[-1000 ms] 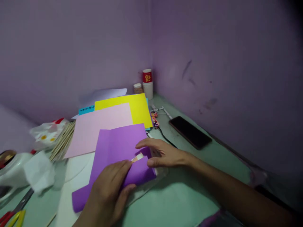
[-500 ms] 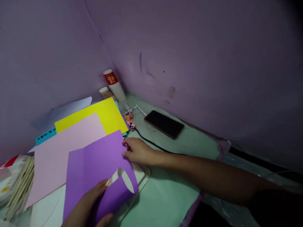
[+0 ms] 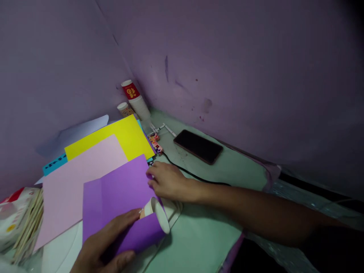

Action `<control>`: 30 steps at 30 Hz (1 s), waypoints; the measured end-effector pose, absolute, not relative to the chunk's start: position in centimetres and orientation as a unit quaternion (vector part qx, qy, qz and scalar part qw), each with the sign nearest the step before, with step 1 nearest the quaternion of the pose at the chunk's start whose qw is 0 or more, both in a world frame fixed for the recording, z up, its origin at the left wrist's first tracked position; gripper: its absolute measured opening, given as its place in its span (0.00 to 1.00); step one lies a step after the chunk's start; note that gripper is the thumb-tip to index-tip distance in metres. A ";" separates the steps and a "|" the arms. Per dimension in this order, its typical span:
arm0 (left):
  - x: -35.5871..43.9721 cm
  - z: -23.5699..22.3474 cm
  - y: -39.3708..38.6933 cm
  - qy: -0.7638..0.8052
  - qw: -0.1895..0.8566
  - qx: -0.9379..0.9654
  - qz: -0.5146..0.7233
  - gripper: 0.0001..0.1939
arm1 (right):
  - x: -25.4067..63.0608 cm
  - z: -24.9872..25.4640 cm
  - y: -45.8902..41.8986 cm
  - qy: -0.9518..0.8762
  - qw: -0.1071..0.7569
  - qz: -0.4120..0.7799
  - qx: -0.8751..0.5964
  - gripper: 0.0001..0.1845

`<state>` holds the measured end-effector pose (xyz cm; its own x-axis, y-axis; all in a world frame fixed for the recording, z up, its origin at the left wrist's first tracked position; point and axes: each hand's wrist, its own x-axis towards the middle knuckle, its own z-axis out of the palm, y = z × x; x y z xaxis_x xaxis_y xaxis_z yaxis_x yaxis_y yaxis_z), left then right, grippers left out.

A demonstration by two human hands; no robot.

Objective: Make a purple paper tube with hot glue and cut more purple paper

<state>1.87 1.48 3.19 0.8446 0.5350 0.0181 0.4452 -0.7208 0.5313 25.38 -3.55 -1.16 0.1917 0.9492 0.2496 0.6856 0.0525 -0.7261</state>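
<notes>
Left hand (image 3: 99,239) holds, between parted thumb and fingers, a purple sheet (image 3: 122,193) curled round what resembles a paper cup (image 3: 162,218) on the table (image 3: 196,231). The right hand (image 3: 168,182) touches its edge, pinch unclear. Wrapping seems underway; the next move calls for snug tension.

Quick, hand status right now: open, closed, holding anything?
Left hand: closed around the purple paper, which curls partly around a cup.
Right hand: fingers bent at the paper's edge; can't tell whether it grips.
</notes>
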 end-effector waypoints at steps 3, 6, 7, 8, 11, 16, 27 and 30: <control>2.0 3.6 1.8 0.240 0.267 0.931 0.066 0.26 | 25.1 0.9 -5.0 -0.659 0.434 0.148 -0.597 0.18; 2.6 4.1 1.6 0.217 0.292 0.930 0.057 0.25 | 24.2 2.5 -6.7 -0.777 0.400 0.148 -0.463 0.26; 2.9 4.3 1.5 0.218 0.308 0.924 0.051 0.24 | 23.9 2.7 -7.2 -0.807 0.367 0.130 -0.444 0.28; 3.2 4.5 1.4 0.223 0.324 0.918 0.044 0.22 | 23.6 2.8 -7.6 -0.829 0.331 0.113 -0.437 0.30; 3.7 4.7 1.2 0.239 0.325 0.914 0.037 0.21 | 23.2 2.7 -8.2 -0.849 0.257 0.092 -0.453 0.29; 3.0 4.8 1.1 0.193 0.185 0.958 0.104 0.21 | 23.0 2.6 -7.8 -0.837 0.219 0.131 -0.484 0.19; 2.5 3.4 -1.2 0.142 -0.002 0.968 0.205 0.21 | 23.3 2.4 -6.9 -0.800 0.258 0.208 -0.501 0.23; 2.7 3.5 0.0 0.156 0.080 0.968 0.179 0.20 | 23.8 2.5 -6.6 -0.798 0.249 0.234 -0.497 0.32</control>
<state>2.72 -0.05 3.55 0.8866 0.3316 0.3224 0.2743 -0.9383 0.2107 23.83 -6.65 2.48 -0.3819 0.9095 0.1640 0.6765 0.3961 -0.6209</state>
